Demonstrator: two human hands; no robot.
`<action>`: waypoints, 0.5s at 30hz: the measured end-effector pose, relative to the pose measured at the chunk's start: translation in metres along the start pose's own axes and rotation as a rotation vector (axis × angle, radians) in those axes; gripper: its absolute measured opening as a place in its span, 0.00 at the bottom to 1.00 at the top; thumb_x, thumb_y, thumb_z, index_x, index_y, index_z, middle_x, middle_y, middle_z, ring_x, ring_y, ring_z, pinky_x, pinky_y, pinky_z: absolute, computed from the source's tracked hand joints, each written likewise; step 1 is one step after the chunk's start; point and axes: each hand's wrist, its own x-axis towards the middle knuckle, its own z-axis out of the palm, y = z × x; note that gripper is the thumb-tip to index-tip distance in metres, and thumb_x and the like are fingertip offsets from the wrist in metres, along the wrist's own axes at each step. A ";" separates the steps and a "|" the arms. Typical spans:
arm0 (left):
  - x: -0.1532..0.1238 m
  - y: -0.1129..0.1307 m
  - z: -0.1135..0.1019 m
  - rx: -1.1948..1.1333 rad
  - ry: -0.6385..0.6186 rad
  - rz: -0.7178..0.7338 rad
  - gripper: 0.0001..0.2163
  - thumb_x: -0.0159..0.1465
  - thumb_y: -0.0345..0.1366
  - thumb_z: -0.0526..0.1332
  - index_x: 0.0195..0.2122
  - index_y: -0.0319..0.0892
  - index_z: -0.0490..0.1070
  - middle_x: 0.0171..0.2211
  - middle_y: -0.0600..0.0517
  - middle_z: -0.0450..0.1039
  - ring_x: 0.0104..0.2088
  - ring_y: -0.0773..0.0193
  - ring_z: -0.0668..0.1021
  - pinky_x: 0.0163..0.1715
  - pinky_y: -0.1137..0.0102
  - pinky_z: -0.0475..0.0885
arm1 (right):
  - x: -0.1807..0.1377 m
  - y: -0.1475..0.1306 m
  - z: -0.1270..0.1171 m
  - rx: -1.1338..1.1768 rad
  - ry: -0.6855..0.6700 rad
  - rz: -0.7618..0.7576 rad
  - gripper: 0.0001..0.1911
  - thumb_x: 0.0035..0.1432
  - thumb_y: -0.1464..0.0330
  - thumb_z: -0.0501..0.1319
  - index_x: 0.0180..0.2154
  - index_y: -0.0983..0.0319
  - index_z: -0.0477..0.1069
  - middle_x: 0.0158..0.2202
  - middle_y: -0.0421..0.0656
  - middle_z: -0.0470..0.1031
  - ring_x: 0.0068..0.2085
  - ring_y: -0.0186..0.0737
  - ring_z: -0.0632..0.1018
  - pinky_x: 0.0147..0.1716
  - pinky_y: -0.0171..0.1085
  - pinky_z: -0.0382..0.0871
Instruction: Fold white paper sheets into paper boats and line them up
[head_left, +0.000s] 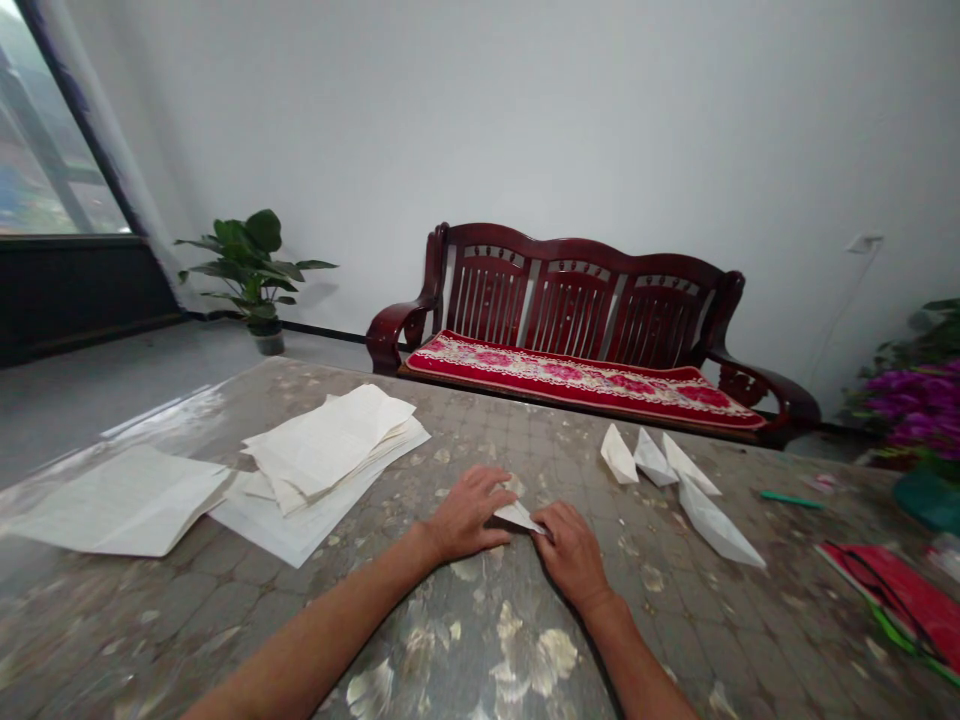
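A small folded piece of white paper (517, 516) lies between my two hands, low over the middle of the table. My left hand (474, 512) is curled round its left end, thumb below and fingers above. At the other end, the fingers of my right hand (570, 550) pinch the paper's tip. Part of the paper is hidden under my fingers. Several folded paper boats (651, 460) stand to the right, beyond my right hand. To the left is a stack of loose paper sheets (337, 440), with another bent sheet (127, 500) beside it.
A patterned cover lies over the table (450, 620). On the right are a green pen (791, 499), a red booklet (900, 590) with a dark cord across it, and purple flowers (919, 400). A wooden bench (570, 300) and a potted plant (259, 265) stand beyond the table.
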 end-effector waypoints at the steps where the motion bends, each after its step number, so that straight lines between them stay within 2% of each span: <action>1: -0.003 0.005 0.000 0.019 -0.010 0.039 0.19 0.63 0.49 0.63 0.51 0.45 0.71 0.56 0.44 0.68 0.57 0.51 0.68 0.58 0.56 0.59 | 0.000 0.000 0.000 0.003 -0.004 -0.002 0.05 0.59 0.74 0.58 0.35 0.58 0.71 0.34 0.42 0.72 0.40 0.43 0.72 0.40 0.39 0.65; 4: -0.006 0.017 0.003 0.078 -0.081 0.116 0.10 0.69 0.41 0.57 0.46 0.44 0.73 0.46 0.47 0.73 0.47 0.57 0.73 0.49 0.63 0.65 | 0.000 -0.001 -0.002 0.021 -0.015 -0.007 0.05 0.60 0.74 0.58 0.35 0.58 0.71 0.34 0.42 0.72 0.40 0.43 0.72 0.40 0.39 0.65; 7: -0.003 0.022 0.005 0.110 -0.140 0.079 0.08 0.70 0.37 0.55 0.41 0.43 0.74 0.38 0.49 0.74 0.40 0.59 0.73 0.42 0.65 0.66 | 0.000 -0.003 -0.004 0.047 -0.043 -0.009 0.04 0.60 0.72 0.59 0.35 0.58 0.72 0.35 0.42 0.73 0.40 0.42 0.73 0.41 0.39 0.65; 10: 0.000 0.019 0.005 0.107 -0.164 -0.007 0.08 0.69 0.35 0.56 0.41 0.43 0.75 0.38 0.49 0.74 0.40 0.59 0.73 0.43 0.66 0.66 | 0.001 -0.006 -0.007 0.080 -0.066 -0.003 0.04 0.59 0.72 0.61 0.37 0.58 0.73 0.36 0.42 0.74 0.41 0.42 0.73 0.43 0.39 0.66; 15: 0.000 0.015 0.000 0.086 -0.207 -0.122 0.07 0.68 0.32 0.57 0.44 0.44 0.74 0.41 0.50 0.74 0.43 0.59 0.74 0.44 0.67 0.67 | 0.001 -0.009 -0.009 0.126 -0.048 0.029 0.10 0.55 0.75 0.60 0.38 0.58 0.74 0.39 0.43 0.76 0.43 0.42 0.75 0.46 0.40 0.67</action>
